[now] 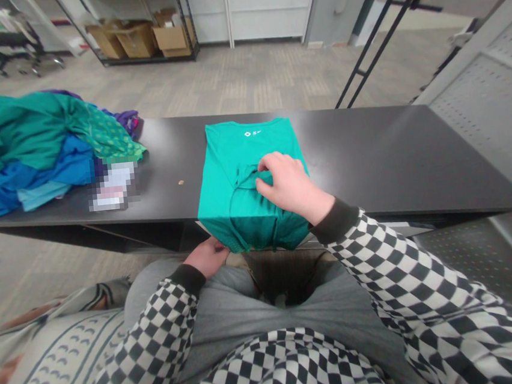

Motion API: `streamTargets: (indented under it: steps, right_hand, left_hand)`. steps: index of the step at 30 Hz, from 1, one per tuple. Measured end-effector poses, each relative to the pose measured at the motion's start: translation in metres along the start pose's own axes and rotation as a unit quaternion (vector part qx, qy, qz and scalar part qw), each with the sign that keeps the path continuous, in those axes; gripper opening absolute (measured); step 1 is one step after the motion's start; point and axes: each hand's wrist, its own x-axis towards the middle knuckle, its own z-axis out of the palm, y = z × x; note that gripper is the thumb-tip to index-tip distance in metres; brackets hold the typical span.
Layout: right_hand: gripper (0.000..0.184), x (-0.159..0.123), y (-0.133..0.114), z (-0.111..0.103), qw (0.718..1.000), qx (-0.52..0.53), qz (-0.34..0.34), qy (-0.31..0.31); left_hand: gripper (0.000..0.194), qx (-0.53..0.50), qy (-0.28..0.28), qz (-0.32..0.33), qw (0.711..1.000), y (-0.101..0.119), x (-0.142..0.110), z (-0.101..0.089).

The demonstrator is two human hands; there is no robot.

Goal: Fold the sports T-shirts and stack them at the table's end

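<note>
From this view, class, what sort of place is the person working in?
Probably an office or storage workroom: a long black table, carpet-tile flooring, and a wire shelf rack holding cardboard boxes.

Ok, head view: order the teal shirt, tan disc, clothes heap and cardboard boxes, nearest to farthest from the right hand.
1. Teal shirt: under the right hand, touching.
2. Tan disc: on the table, left of the shirt.
3. Clothes heap: table's left end.
4. Cardboard boxes: shelf beyond the table.

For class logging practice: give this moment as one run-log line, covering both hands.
left hand: at near edge of teal shirt | right hand: curled on its folded layer | shirt: flat on black table | beside: clothes pile
</note>
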Motion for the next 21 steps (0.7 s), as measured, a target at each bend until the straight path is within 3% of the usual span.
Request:
streamTargets:
  steps: [2,6,11,13,18,21]
  right_hand:
    - [0.033,0.001,-0.006,-0.002,0.999,-0.041,0.022,-0.008]
    - [0.042,0.005,-0.015,-0.005,0.996,-0.067,0.011,-0.059]
    - [0.023,0.011,-0.015,-0.006,0.994,0.047,-0.035,-0.091]
    - [0.025,0.011,-0.013,-0.004,0.993,0.069,-0.040,-0.092]
    - [0.038,0.008,-0.009,0.005,0.998,-0.001,-0.006,-0.058]
    - [0.032,0.006,-0.009,0.006,0.997,0.035,-0.025,-0.064]
  left_hand:
    - [0.025,-0.002,0.006,0.002,1.000,0.001,0.000,0.000]
    - [0.025,0.009,-0.007,0.003,1.000,0.005,-0.001,-0.002]
    - [0.024,0.018,-0.017,-0.001,1.000,0.005,-0.001,-0.002]
    - [0.023,0.016,-0.015,0.001,1.000,0.003,0.000,-0.001]
    - [0.022,0.008,-0.013,0.007,1.000,-0.001,0.001,0.000]
    - [0.022,0.005,-0.004,0.011,1.000,-0.001,0.000,0.001]
